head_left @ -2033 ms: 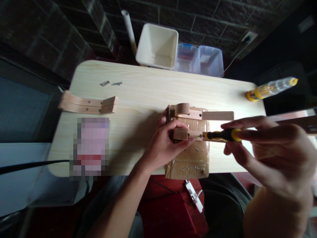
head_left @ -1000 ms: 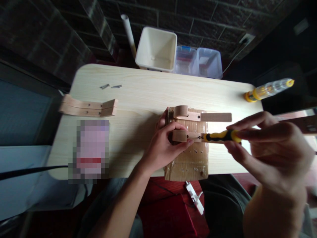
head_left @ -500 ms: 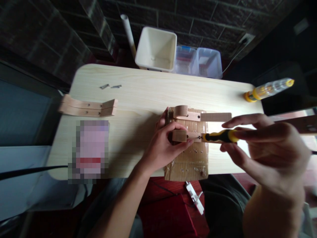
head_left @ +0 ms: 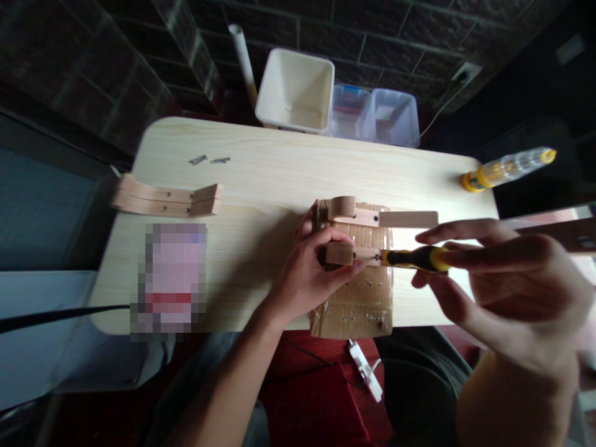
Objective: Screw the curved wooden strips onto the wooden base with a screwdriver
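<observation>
My left hand (head_left: 310,270) grips a curved wooden piece (head_left: 339,253) against a taped cardboard box (head_left: 351,310), thumb and index finger on either side of it. Between the fingertips of my right hand (head_left: 503,267) is the yellow and black handle of a screwdriver (head_left: 414,258). Its tip points left at a dark hole in the held wooden piece; whether it sits in a screw is too small to tell. Just beyond, a second curved wooden piece (head_left: 365,217) with two dark holes lies across the box.
Two more curved wooden pieces (head_left: 167,200) lie side by side at the left, near small metal parts (head_left: 198,159). A pixelated object (head_left: 174,267) is below them. A clear yellow-capped tube (head_left: 507,171) lies back right. Bins (head_left: 293,118) stand behind the table; a power strip (head_left: 365,370) is below.
The fingers of my right hand have shifted slightly around the screwdriver handle. My left hand and the wooden pieces keep their places on the box.
</observation>
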### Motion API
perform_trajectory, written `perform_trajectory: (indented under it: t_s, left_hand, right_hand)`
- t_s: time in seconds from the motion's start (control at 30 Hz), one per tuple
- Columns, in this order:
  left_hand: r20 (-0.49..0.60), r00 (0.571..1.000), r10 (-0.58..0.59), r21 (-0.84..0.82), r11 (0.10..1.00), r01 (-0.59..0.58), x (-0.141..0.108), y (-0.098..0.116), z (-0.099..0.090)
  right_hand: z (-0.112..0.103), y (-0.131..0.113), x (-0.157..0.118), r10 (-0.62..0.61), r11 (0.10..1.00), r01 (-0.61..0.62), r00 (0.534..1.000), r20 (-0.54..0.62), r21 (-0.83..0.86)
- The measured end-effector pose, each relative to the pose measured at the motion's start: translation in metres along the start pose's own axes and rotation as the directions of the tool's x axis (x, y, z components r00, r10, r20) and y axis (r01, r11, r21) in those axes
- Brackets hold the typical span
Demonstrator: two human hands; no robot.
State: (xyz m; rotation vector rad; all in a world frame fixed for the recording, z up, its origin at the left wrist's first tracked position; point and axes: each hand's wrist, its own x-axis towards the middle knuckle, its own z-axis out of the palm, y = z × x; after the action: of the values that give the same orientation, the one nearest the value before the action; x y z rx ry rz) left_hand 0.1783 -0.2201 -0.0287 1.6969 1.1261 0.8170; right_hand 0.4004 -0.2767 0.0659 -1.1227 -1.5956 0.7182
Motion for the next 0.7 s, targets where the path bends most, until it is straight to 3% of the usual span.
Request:
perform_trajectory:
  t_s: [0.23,0.53,0.7]
  left_hand:
    - [-0.003,1.000,0.008,-0.003,1.000,-0.008,-0.0006,-0.0011,0.0009]
    - [-0.001,1.000,0.002,0.003,1.000,-0.002,0.0006,-0.0006,0.0006]
    - [-0.005,1.000,0.006,0.013,1.000,-0.006,0.0007,-0.0004,0.0010]
  right_hand:
    - [-0.0004,0.0025,0.0025,0.016,1.000,-0.016,0.996,-0.091,-0.005]
    - [0.0011,-0.0012,-0.0014,0.046,0.999,-0.045,0.999,-0.020,0.025]
    - [-0.0020,0.0038,0.0016,0.013,1.000,-0.015,0.997,-0.076,-0.028]
